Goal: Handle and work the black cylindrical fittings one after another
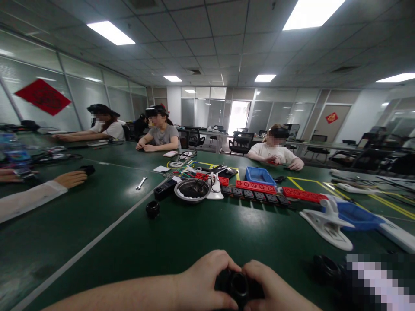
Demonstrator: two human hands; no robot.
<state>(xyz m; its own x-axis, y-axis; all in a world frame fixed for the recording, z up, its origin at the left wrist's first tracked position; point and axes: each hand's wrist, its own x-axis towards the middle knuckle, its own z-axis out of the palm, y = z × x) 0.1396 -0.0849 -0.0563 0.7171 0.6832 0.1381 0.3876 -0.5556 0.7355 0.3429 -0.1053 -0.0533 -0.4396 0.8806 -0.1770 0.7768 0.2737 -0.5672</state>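
Observation:
Low in the head view, both of my hands close around a black hollow round part with an open ring facing up. My left hand grips it from the left, thumb and index finger against its side. My right hand holds the same part from the right. My palms and the part's underside are hidden, so its exact kind is unclear. A similar small black round part stands further up the table. Another black ring-shaped part lies to the right of my right hand.
On the green table are a metal bowl, a wrench, red socket strips, blue trays and a white clamp stand. A co-worker's hand rests at left. Several other people sit around the table.

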